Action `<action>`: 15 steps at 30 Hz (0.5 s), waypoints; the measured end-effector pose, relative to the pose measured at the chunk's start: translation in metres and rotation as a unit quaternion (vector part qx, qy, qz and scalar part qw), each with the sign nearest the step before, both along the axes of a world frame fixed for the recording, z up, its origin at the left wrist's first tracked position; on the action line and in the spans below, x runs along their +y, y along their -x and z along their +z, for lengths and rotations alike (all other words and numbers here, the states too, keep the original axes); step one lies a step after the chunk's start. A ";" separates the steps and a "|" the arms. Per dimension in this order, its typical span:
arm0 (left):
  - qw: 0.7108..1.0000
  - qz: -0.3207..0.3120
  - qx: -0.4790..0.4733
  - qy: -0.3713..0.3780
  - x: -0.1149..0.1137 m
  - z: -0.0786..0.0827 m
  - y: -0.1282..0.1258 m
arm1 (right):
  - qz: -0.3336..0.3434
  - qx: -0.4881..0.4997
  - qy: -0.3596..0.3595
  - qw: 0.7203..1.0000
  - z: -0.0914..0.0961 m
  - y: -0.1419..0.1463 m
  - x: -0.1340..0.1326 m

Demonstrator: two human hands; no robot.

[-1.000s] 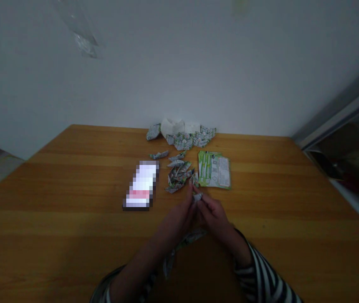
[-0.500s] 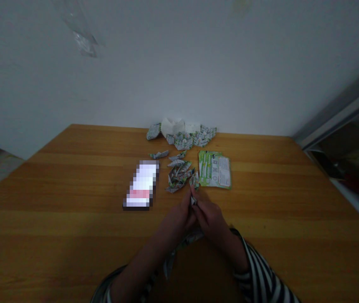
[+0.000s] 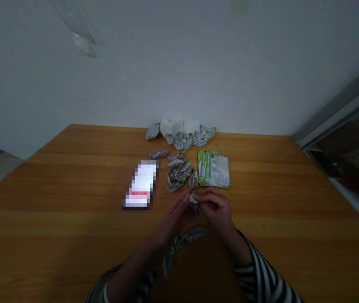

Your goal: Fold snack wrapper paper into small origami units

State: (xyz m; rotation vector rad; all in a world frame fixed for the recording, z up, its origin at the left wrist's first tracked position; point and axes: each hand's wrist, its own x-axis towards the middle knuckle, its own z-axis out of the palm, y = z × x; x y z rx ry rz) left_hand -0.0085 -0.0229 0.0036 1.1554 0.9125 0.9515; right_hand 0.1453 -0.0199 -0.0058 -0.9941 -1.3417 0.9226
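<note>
My left hand and my right hand meet over the wooden table, both pinching a small folded piece of printed paper between the fingertips. Just beyond them lies a heap of small folded paper pieces. A strip of folded printed paper lies on the table under my wrists. A green printed sheet lies flat to the right of the heap.
A lit phone with a blurred screen lies left of the heap. More crumpled printed and white paper is piled against the white wall. A window frame runs along the right edge of the table.
Both hands have shifted slightly forward and spread apart at the wrists, still working the small folded paper. The strip under the wrists shows more now.
</note>
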 end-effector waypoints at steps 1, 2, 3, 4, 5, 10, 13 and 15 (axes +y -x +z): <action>1.000 0.007 0.008 0.007 0.001 0.001 0.000 | 0.029 0.009 0.004 1.000 0.001 -0.001 0.000; 1.000 0.016 0.026 0.009 0.001 0.001 0.000 | 0.053 0.023 0.014 0.998 0.001 -0.001 0.000; 0.998 0.025 0.050 0.000 0.002 0.002 0.000 | 0.069 0.039 0.031 0.996 0.001 -0.001 0.000; 0.996 0.037 0.078 -0.021 0.002 0.002 0.000 | 0.077 0.057 0.051 0.994 0.000 -0.001 -0.001; 0.992 0.046 0.105 -0.050 0.002 0.002 0.000 | 0.077 0.070 0.071 0.992 -0.001 0.000 -0.002; 0.972 0.022 0.171 -0.157 -0.002 0.002 0.002 | 0.063 0.007 0.091 0.994 -0.011 0.002 -0.001; 0.977 0.011 0.162 -0.141 -0.005 0.005 0.001 | 0.080 -0.036 0.078 0.993 -0.013 0.002 0.001; 0.984 0.009 0.140 -0.106 -0.005 0.008 0.001 | 0.090 -0.044 0.068 0.993 -0.011 0.002 0.002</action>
